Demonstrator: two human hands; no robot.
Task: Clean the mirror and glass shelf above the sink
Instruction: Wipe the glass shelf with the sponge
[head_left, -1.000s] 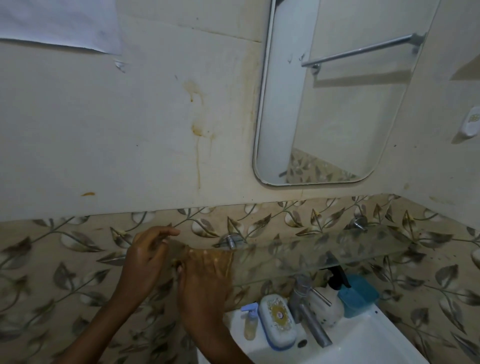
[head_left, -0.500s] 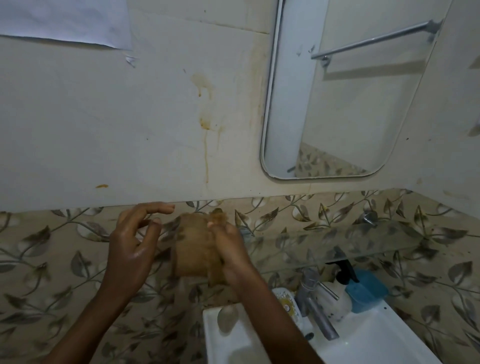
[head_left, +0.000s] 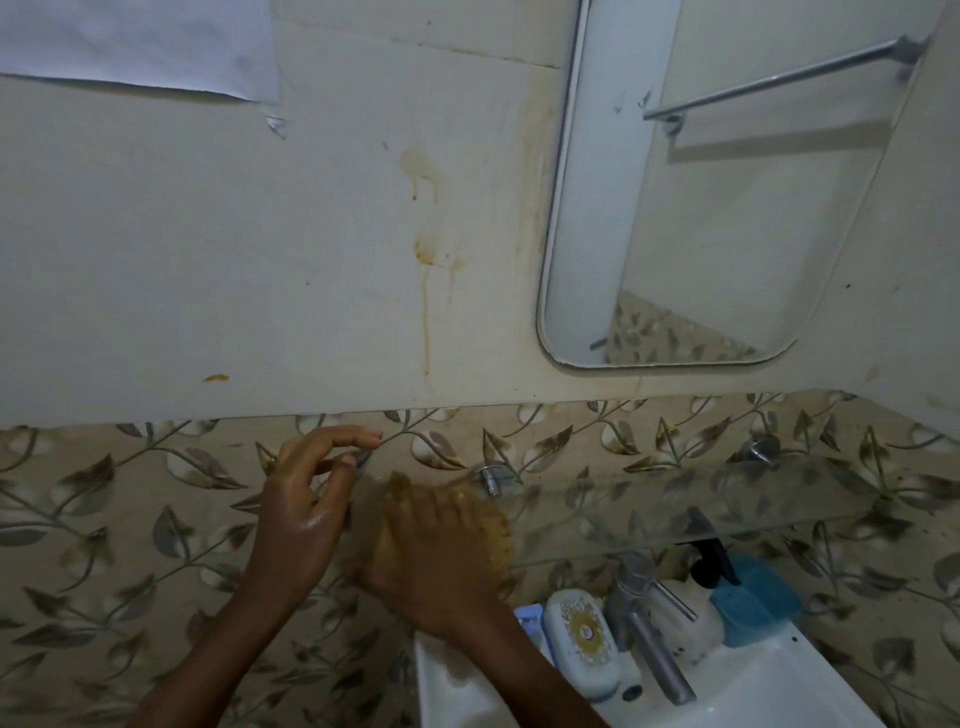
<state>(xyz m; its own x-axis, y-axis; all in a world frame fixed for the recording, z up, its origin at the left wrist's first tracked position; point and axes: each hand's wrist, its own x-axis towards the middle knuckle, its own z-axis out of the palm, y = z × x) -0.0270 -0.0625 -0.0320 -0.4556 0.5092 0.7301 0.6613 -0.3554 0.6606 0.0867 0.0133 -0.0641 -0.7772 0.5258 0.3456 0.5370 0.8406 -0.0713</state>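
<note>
The glass shelf (head_left: 727, 501) runs along the leaf-patterned tiles below the mirror (head_left: 701, 208). A brown cloth (head_left: 496, 525) lies on the shelf's left part, beside a metal bracket (head_left: 488, 478). My right hand (head_left: 431, 556) presses flat on the cloth with straight fingers. My left hand (head_left: 306, 504) is at the shelf's left end, its fingers curled round the glass edge. The mirror reflects a towel rail and the wall.
Below the shelf is a white sink (head_left: 769, 696) with a chrome tap (head_left: 649, 634), a soap case (head_left: 584, 639), a pump bottle (head_left: 696, 618) and a blue container (head_left: 753, 603). The cream wall (head_left: 426, 249) has brown drip stains. A paper sheet (head_left: 135, 41) hangs top left.
My right hand has moved right along the shelf and now lies flat on the spread cloth instead of holding it bunched upright. My left hand stays at the shelf's left end.
</note>
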